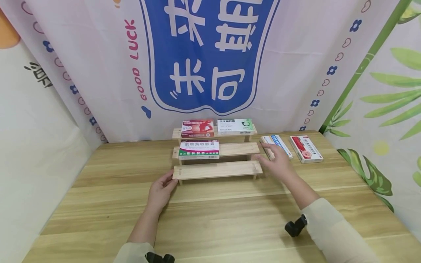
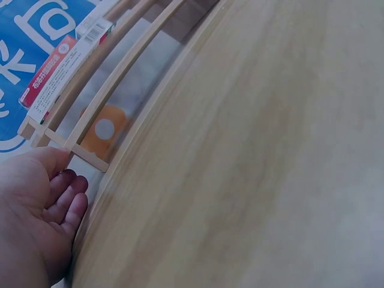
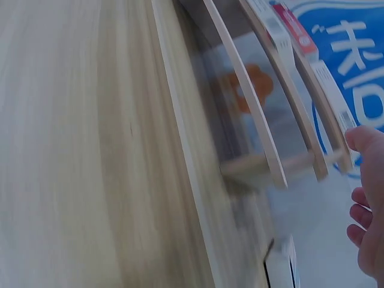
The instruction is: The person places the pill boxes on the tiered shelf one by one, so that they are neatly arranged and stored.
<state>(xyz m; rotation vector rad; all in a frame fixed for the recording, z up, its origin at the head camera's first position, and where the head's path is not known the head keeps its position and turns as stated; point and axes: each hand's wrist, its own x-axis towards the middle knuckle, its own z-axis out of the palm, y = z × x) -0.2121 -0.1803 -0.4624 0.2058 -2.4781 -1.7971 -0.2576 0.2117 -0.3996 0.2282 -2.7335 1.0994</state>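
A three-step wooden display rack (image 1: 217, 171) stands on the table near the back. My left hand (image 1: 161, 194) grips the left end of its lowest step; in the left wrist view the other fingers curl below that corner. Beside the rack's right end is my right hand (image 1: 277, 162), thumb by the steps and index finger stretched out, holding nothing. On the top step sit a red medicine box (image 1: 197, 128) and a white-and-green medicine box (image 1: 235, 126). A white, magenta and green medicine box (image 1: 198, 149) occupies the left half of the middle step.
Right of the rack, a blue-and-white medicine box (image 1: 279, 141) lies partly hidden behind my right hand. Farther right lies a red-and-white medicine box (image 1: 306, 149). A printed cloth (image 1: 286, 73) hangs behind the wooden table (image 1: 223, 219).
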